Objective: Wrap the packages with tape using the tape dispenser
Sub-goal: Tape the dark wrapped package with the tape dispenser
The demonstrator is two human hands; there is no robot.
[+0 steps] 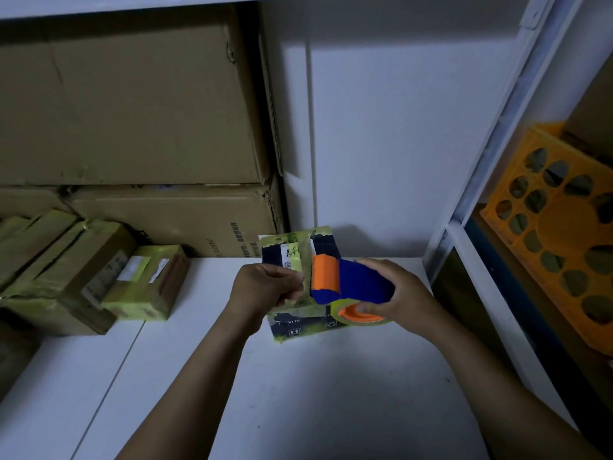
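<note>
While the right hand (394, 293) grips the tape dispenser (345, 283) over 1 package (298, 257) at frame centre, I see the left hand (268, 287) pinching it. I judge wrapping partly done. Other taped packages (99, 273) sit at left.

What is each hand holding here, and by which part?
The right hand grips the tape dispenser by its blue handle end, thumb on the orange hub. The left hand holds the package at its left edge.
</note>
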